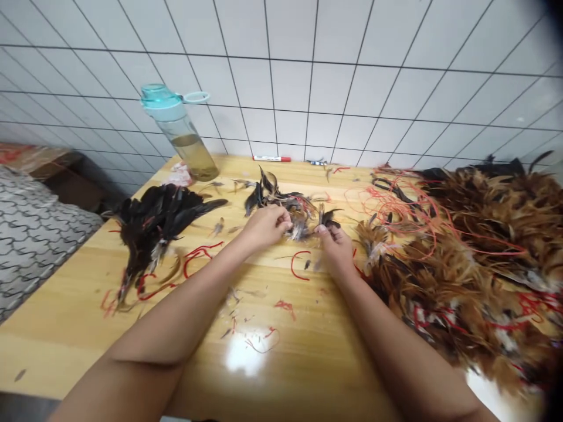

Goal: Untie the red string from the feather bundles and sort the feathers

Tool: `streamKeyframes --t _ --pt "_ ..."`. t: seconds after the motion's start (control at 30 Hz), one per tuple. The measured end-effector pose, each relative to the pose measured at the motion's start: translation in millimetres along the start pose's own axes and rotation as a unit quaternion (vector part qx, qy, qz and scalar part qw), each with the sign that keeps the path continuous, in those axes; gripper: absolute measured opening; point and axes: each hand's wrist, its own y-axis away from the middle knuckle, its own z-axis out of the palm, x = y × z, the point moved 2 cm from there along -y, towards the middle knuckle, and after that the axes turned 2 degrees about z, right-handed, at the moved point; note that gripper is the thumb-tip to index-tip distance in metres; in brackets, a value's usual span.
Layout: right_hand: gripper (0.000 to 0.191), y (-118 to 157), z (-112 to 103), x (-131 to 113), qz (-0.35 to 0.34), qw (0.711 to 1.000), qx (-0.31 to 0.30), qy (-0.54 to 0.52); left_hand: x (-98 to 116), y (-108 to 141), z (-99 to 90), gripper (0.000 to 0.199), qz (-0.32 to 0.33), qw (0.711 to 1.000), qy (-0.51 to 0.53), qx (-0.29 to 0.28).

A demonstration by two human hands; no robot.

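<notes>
Bare forearms (145,346) reach in; right hand (336,249) pinches dark feathers (325,217), best held lightly; left hand (265,225) curled, grip unclear.

The single view comes from the person's own head and faces forward and steeply down over the wooden table (308,363) to the tiled wall (290,88) across the upper frame. It is close and wide: the left forearm (189,305) and right forearm (391,328) rise from the lower edge, with both hands near mid-frame. A dark blur cuts the upper right corner.
</notes>
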Motion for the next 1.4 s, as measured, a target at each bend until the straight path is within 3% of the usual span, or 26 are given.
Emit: streamKeyframes --t 0.17,0.27,0.37,0.5,0.67,0.77,0.87,1.07,1.4 --pt "0.028 2.6 0.4 -0.7 0.0 1.0 -0.004 0.025 4.8 4.5 15.0 0.021 -0.03 0.999 -0.008 -0.036" --pt "0.028 3.9 1.5 0.8 -0.008 0.999 -0.015 0.041 6.6 5.9 25.9 0.025 -0.038 0.998 -0.036 -0.016" --pt "0.027 4.7 1.7 1.1 -0.013 0.998 -0.022 0.056 8.1 4.8 28.9 0.012 -0.018 1.0 -0.02 0.011" --pt "0.027 4.7 1.3 1.0 -0.011 0.998 -0.02 0.064 7.4 1.3 18.2 0.007 -0.024 0.993 0.106 0.048" --pt "0.029 3.9 1.0 1.3 -0.009 0.998 -0.014 0.063 2.9 -1.8 11.3 0.018 -0.068 0.938 0.335 0.06" --pt "0.029 3.8 1.0 1.1 -0.013 0.998 -0.016 0.062 1.9 -2.0 13.9 0.027 -0.071 0.908 0.408 0.059" --pt "0.028 3.6 1.1 1.7 -0.013 0.998 -0.021 0.055 4.4 -0.8 16.2 0.031 -0.073 0.897 0.435 0.027" --pt "0.025 2.6 2.7 3.4 -0.008 0.998 -0.029 0.046 11.6 2.0 19.9 0.029 -0.063 0.901 0.428 -0.022" --pt "0.019 0.7 1.9 0.6 -0.051 0.992 -0.05 0.1 17.0 3.4 33.9 0.018 -0.016 0.942 0.335 -0.022"
